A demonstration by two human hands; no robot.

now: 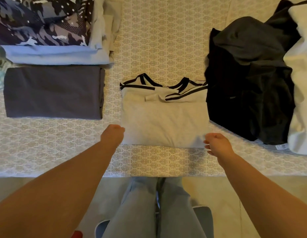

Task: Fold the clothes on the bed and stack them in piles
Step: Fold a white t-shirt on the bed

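Observation:
A light grey shirt (163, 121) with black-trimmed neck and sleeves lies folded flat in the middle of the bed. My left hand (113, 133) is at its near left edge, fingers curled in against the cloth. My right hand (217, 143) is at its near right corner, with curled fingers pinching the hem. A folded dark grey garment (53, 92) lies to the left. Behind it sit a folded light blue piece (55, 54) and a camouflage-print garment (41, 21). An unfolded heap of black and dark grey clothes (248, 79) lies to the right.
The bed has a beige patterned cover (157, 40); its near edge runs across just in front of my legs. White fabric (300, 83) lies at the far right, beyond the black heap. Pale folded cloth (106, 23) sits beside the camouflage garment.

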